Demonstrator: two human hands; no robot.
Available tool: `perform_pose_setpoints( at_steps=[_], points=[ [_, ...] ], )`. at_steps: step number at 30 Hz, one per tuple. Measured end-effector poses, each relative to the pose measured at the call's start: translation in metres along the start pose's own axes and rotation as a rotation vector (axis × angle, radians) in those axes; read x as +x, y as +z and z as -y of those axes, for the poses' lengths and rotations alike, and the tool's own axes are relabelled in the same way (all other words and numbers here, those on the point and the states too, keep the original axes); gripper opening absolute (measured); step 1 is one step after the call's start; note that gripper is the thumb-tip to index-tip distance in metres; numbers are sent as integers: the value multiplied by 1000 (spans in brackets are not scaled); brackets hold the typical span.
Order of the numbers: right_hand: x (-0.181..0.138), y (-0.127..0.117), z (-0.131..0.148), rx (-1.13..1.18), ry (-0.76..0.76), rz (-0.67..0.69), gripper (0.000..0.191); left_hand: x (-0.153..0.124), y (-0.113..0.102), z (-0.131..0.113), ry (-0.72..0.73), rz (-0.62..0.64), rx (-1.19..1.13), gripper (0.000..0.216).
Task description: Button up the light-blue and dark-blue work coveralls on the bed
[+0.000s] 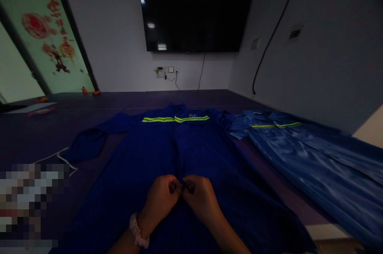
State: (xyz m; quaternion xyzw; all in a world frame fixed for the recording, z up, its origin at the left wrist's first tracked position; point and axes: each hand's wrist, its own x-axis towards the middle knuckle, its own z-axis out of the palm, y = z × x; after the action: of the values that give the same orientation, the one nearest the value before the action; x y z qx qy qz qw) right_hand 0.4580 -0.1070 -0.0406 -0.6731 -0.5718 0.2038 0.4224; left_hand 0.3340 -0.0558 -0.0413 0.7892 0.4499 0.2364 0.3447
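Observation:
A dark blue work jacket (143,158) with a yellow-green reflective stripe across the chest lies flat and face up on the dark table (36,134). My left hand (161,198) and my right hand (201,198) meet at its front placket, low on the garment. Both hands are closed in a pinch on the fabric edges there. A pale scrunchie (138,231) sits on my left wrist. What exactly lies under the fingertips is hidden.
A second, lighter blue jacket (305,154) with the same stripe lies to the right. A white cord (61,157) lies at the left, near a blurred patch. A black screen (194,8) hangs on the far wall. Small items rest at the far left table edge.

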Motion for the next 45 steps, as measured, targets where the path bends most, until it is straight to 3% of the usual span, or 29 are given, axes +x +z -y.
perform_pose_setpoints(
  at_steps=[20, 32, 45],
  points=[
    [1, 2, -5, -45, -40, -21, 21, 1, -3, -7, -34, -5, -72, 19],
    [0, 0, -1, 65, 13, -10, 35, -1, -9, -8, 16, 85, -23, 19],
    [0, 3, -8, 33, -93, -21, 36, 3, -8, -3, -67, 124, -203, 21]
  ],
)
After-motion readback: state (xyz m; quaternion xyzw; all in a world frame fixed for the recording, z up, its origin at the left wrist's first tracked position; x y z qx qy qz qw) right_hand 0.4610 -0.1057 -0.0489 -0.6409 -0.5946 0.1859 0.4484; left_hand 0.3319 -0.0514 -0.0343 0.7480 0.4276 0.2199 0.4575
